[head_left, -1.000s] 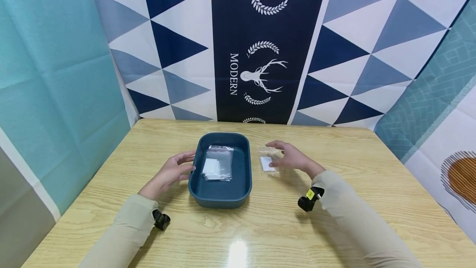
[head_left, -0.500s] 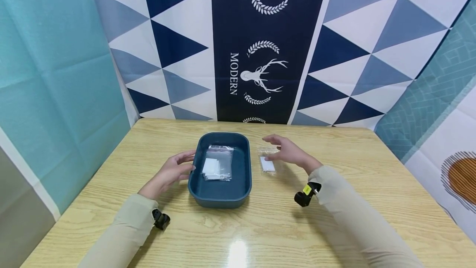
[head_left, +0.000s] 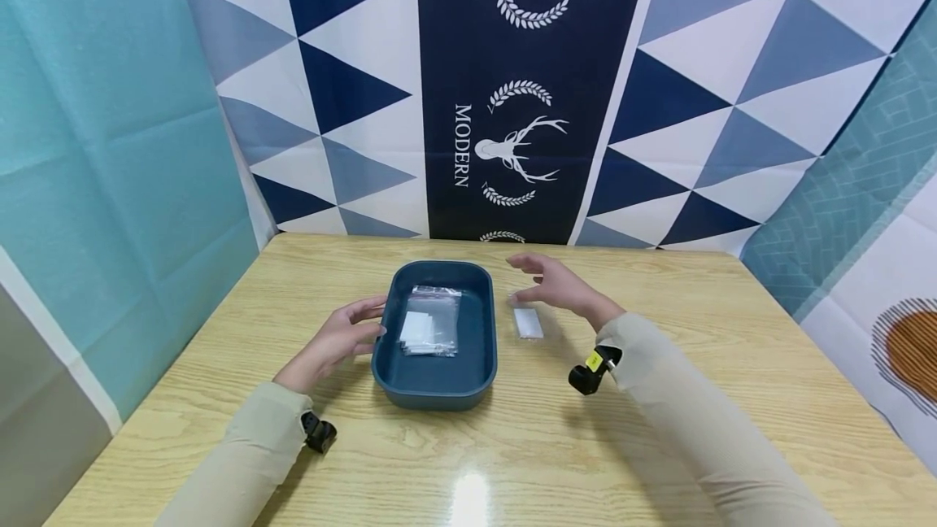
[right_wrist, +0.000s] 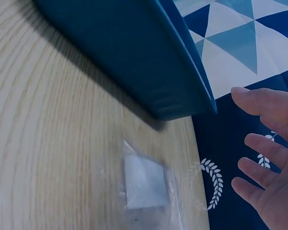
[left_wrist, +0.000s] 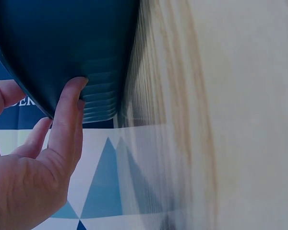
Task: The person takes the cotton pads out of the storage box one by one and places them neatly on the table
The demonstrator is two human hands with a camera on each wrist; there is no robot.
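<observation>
A dark blue rectangular bin stands on the table, holding several clear zip bags with white contents. Against its left side rests my left hand, with loosely bent fingers touching the outer wall and rim; the same hand shows at the bin's side in the left wrist view. To the right of the bin lies a single small clear bag with a white rectangular piece inside. My right hand hovers above the bag's far end, fingers spread and holding nothing. In the right wrist view, the bag is apart from the fingers.
The wooden table runs back to a patterned cloth with triangles and a dark deer stripe. A teal cloth hangs at the left. Black cameras sit on both wrists.
My right hand has moved left and away from me, lifting off the small bag, which now lies uncovered beside the bin. My left hand and the bin have stayed in place.
</observation>
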